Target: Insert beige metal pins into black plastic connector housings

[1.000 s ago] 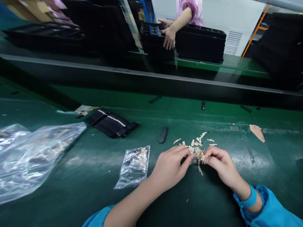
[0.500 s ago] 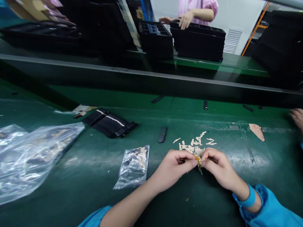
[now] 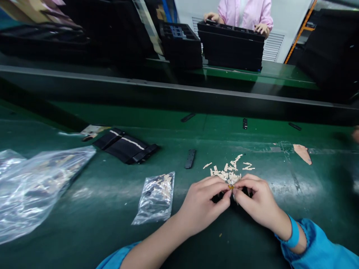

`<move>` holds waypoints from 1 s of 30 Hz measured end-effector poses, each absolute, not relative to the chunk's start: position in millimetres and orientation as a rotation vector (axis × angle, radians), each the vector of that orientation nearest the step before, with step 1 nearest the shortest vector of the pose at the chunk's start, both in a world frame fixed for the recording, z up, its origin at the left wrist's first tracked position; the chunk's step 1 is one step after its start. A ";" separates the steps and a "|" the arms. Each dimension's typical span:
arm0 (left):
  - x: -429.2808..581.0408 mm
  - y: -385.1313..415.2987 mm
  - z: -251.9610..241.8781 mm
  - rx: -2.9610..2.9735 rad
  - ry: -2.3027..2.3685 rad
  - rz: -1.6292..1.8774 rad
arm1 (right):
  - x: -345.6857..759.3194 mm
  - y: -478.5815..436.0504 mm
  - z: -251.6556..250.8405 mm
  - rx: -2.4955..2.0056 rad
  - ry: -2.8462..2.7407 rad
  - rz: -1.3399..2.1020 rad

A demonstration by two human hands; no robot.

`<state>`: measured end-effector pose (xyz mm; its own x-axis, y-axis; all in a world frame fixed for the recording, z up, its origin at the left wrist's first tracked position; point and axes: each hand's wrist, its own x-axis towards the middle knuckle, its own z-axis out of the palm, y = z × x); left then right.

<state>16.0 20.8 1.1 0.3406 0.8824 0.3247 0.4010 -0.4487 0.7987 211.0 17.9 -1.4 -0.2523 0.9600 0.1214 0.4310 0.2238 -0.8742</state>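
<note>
We watch two bare hands meet over a green surface [image 3: 246, 243]. The left hand [image 3: 206, 203] pinches a small yellow piece [image 3: 230, 187] between thumb and forefinger. The right hand [image 3: 259, 200] brings its thumb and forefinger up to the same spot, tips almost meeting; we cannot tell whether they grip the yellow piece or something beside it. The piece sits between the two hands, just on the near side of a loose pile of pale strips [image 3: 224, 173]. A small clear bag [image 3: 155, 198] with pale bits in it lies to the left of the pile, and a flat black part [image 3: 190, 158] lies beyond the bag.

We judge the step in hand to be close fingertip work on the yellow piece. The next move, we think, calls for a steady left pinch and a light, exact right touch, clear of the strips.
</note>
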 end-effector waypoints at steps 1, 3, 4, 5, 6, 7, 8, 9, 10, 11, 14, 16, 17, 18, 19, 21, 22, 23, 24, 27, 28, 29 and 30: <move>15.7 20.5 0.9 2.048 1.112 1.017 | 211.2 17.8 -1.6 -1.287 -1.821 0.953; 15.2 20.1 0.7 2.145 1.107 1.005 | 211.8 17.9 -1.6 -1.282 -1.852 0.931; 15.1 20.0 0.6 2.181 1.107 1.002 | 212.2 17.9 -1.4 -1.279 -1.865 0.925; 15.3 19.8 0.5 2.198 1.107 1.002 | 212.4 18.0 -1.0 -1.275 -1.876 0.922; 15.5 19.7 0.4 2.194 1.106 1.004 | 212.6 18.0 -0.6 -1.271 -1.883 0.922; 15.7 19.7 0.4 2.179 1.102 1.007 | 212.8 18.0 -0.3 -1.267 -1.889 0.923; 15.9 19.7 0.5 2.158 1.096 1.009 | 212.9 18.2 -0.2 -1.264 -1.890 0.926; 15.9 19.9 0.9 2.131 1.088 1.012 | 213.2 18.6 -0.3 -1.262 -1.885 0.929; 15.5 20.2 1.8 2.096 1.084 1.017 | 213.6 19.3 -0.8 -1.263 -1.875 0.931; 14.7 20.8 3.2 2.053 1.086 1.022 | 214.3 20.3 -1.6 -1.273 -1.858 0.927; 10.0 24.3 9.4 1.904 1.120 1.041 | 218.0 25.9 -4.9 -1.386 -1.828 0.889; 6.0 27.3 13.4 1.824 1.118 1.080 | 221.2 30.4 -6.4 -1.488 -1.863 0.838; 4.2 28.7 14.8 1.789 1.102 1.109 | 222.5 32.3 -6.6 -1.515 -1.874 0.824; 2.6 29.9 15.6 1.761 1.076 1.132 | 223.4 33.6 -6.3 -1.515 -1.860 0.839; 1.4 30.8 15.8 1.742 1.046 1.145 | 223.8 34.4 -5.4 -1.487 -1.811 0.905; -0.2 31.8 14.4 1.739 1.003 1.142 | 223.0 34.1 -2.5 -1.381 -1.624 1.256; -0.8 32.1 12.9 1.756 0.998 1.140 | 222.0 33.2 -0.6 -1.312 -1.498 1.516; -1.3 32.3 10.9 1.782 1.004 1.142 | 220.9 32.0 1.3 -1.235 -1.359 1.782; -1.9 32.5 8.7 1.813 1.020 1.151 | 219.9 30.7 3.3 -1.155 -1.218 2.010; -3.6 33.5 2.4 1.906 1.088 1.195 | 218.6 28.1 7.7 -0.980 -0.914 2.290; -3.7 33.9 1.1 1.926 1.101 1.204 | 218.8 27.9 8.5 -0.954 -0.874 2.283; -3.5 34.2 0.5 1.934 1.110 1.209 | 219.2 27.9 9.0 -0.945 -0.860 2.257; -2.8 34.3 0.6 1.927 1.118 1.210 | 219.5 28.1 9.2 -0.953 -0.865 2.216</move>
